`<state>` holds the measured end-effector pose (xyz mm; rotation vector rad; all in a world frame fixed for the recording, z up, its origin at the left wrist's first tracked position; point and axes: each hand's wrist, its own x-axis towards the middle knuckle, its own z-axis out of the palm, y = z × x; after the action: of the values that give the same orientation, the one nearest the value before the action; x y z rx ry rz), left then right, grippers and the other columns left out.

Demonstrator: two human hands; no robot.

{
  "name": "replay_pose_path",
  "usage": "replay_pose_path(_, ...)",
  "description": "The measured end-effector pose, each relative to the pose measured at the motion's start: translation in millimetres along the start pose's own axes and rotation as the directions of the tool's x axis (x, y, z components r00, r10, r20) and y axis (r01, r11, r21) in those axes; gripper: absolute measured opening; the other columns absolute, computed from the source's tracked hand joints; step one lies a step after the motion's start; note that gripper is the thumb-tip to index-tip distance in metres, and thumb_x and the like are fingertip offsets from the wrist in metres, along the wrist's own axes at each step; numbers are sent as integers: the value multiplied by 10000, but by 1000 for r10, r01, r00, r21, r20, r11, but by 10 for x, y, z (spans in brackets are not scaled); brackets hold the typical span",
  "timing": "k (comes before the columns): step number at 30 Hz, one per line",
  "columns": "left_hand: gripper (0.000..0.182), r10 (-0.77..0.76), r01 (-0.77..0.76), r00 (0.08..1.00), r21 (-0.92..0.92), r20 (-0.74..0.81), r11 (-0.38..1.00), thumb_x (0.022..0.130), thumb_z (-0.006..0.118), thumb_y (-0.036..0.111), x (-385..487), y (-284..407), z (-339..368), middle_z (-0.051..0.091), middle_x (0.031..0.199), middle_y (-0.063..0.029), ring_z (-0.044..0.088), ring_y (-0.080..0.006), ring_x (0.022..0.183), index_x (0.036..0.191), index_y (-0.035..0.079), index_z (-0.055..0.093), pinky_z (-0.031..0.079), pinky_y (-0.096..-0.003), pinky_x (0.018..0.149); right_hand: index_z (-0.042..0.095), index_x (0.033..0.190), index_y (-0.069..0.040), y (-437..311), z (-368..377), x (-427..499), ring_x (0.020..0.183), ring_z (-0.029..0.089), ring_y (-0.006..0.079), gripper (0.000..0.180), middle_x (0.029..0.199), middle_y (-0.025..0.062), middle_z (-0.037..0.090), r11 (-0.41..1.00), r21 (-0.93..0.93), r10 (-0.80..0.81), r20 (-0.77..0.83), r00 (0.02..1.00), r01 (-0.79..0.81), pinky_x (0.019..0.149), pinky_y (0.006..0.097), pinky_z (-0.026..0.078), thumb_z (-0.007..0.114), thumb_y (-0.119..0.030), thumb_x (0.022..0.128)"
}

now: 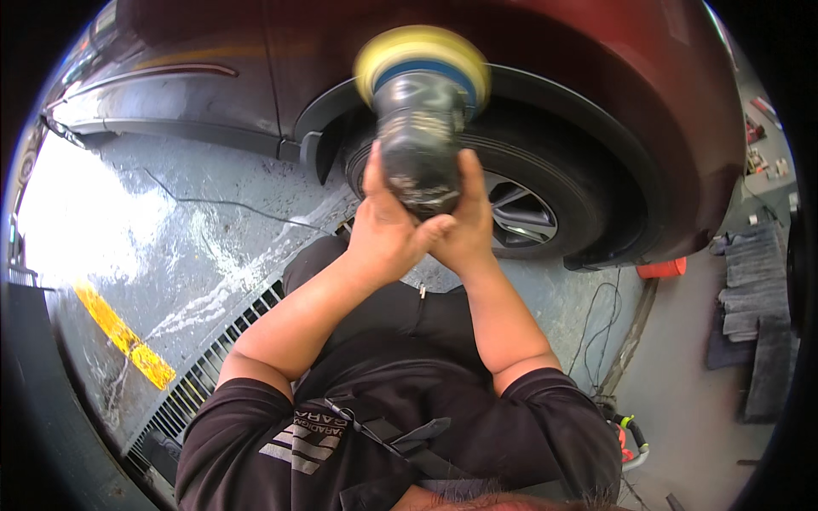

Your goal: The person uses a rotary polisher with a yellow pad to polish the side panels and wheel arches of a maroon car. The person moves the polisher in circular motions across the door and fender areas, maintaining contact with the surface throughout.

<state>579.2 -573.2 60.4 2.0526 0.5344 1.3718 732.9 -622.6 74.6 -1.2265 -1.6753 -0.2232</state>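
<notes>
Both my left hand (388,231) and my right hand (468,220) are wrapped around the rear of a black car polisher (418,140), one on each side of its body. A blue backing plate (424,68) and a yellow foam pad (409,42) form its head. The pad looks blurred and lies at the dark red car fender (549,38), above the wheel arch; its working face is hidden. Behind the tool are the black tire (581,185) and its alloy wheel (521,214).
A grated floor drain (211,358) runs diagonally at my left. One cable (217,202) lies on the wet grey floor, and another cable (601,326) loops at my right. A red bucket (661,269), dark floor mats (754,287) and a yellow floor stripe (124,335) are farther out.
</notes>
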Motion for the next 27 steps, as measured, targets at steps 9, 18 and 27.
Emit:
replay_pose_path(9,1186,314,-459,825,234,471,857,766,894,504,950,1517,900,639,950,-89,678,-265,852,1640,-98,364,523,-411,754,-21,1758,-218,-54,-1237,-375,1518,500,352,998,1724,216,357,922,172,387,-480,787,-348,1243,532,443,673,-451,1080)
replay_pose_path(18,1259,337,-345,938,115,82,932,706,940,502,1147,1292,386,624,1204,-169,666,-366,1081,1705,73,306,559,-490,954,74,1762,-180,-310,-1086,187,1476,548,339,1023,1708,212,390,952,194,290,-341,894,-235,1189,498,500,780,-298,1032)
replay_pose_path(27,1134,-208,-141,777,-486,-594,862,834,823,362,418,-788,-549,412,1590,-144,490,-279,1405,1714,98,159,413,-438,1215,388,1690,-404,-505,703,951,810,676,354,1058,1007,145,561,937,-273,-122,329,936,218,720,520,609,915,-248,785)
